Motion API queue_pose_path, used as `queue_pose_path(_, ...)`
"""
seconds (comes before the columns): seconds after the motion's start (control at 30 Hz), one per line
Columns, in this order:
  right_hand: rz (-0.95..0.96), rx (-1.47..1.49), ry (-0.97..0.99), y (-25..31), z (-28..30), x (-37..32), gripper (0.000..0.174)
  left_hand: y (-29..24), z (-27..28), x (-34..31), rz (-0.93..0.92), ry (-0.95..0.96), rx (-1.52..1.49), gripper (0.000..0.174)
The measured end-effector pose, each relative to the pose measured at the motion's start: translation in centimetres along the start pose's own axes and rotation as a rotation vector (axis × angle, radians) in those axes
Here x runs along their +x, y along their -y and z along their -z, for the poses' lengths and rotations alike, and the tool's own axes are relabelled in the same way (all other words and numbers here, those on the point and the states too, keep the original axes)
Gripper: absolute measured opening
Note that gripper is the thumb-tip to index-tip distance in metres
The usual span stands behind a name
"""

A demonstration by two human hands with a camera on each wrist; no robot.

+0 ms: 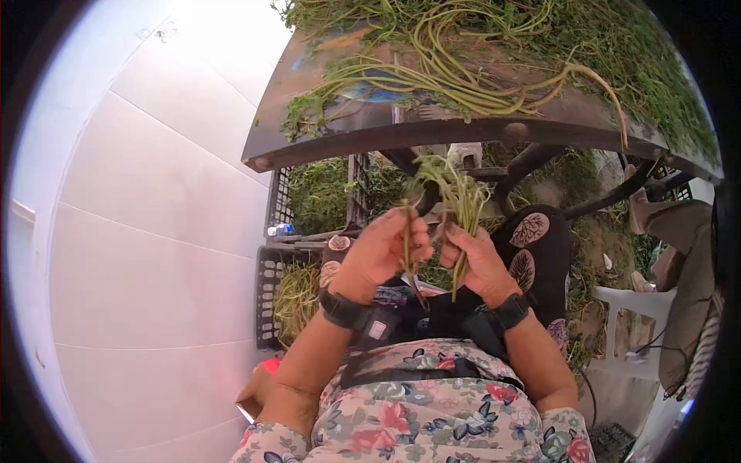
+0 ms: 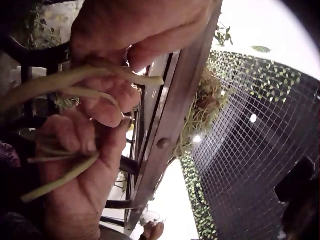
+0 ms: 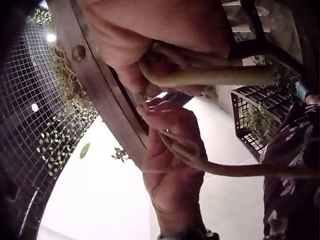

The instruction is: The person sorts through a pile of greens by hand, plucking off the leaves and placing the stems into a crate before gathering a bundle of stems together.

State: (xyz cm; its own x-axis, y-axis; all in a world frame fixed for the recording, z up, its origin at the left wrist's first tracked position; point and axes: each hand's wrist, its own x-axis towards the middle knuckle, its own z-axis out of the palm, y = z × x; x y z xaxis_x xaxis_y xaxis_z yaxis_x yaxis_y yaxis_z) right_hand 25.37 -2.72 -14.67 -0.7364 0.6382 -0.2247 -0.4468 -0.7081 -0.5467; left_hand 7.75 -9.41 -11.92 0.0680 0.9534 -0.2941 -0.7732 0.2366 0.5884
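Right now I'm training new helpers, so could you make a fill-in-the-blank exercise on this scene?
1. The bigger bunch of stems is in the person's ____ hand.
2. Both wristbands are coloured ____.
3. The big leafy pile lies on top of the ____.

Missing words: right; black; table.

A: Left hand [image 1: 384, 251], what've you got?
B: You're pinching a few thin brownish-green plant stems [image 2: 45, 87], roughly upright, lower ends dangling.
A: Right hand [image 1: 482, 266]?
B: You're gripping a bunch of slender pale-green plant stems [image 1: 465, 197], loose tops spread above your grip, bare ends below, close beside the others.
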Motion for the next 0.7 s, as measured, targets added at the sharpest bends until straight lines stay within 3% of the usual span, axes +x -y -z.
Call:
queue_pose_path(0.17, 0.038, 0.042, -0.094, 0.3, 0.6, -0.1, 0.012, 1.1, -1.4, 0.2, 0.076, 0.011, 0.025, 0.023)
queue_pose_path(0.27, 0.075, 0.072, -0.125, 0.6, 0.9, -0.1, 0.011, 1.3, -3.1, -0.4, 0.003, -0.077, 0.393, 0.025)
queue_pose_path(0.37, 0.076, 0.07, -0.132, 0.8, 0.6, -0.2, 0.01, 1.5, -2.3, -0.9, 0.061, 0.0, 0.49, 0.028)
queue_pose_path(0.7, 0.109, 0.198, -0.164, 1.0, 1.8, 0.2, 0.011, 1.1, -0.7, -1.4, 0.06, -0.134, 0.531, 0.014)
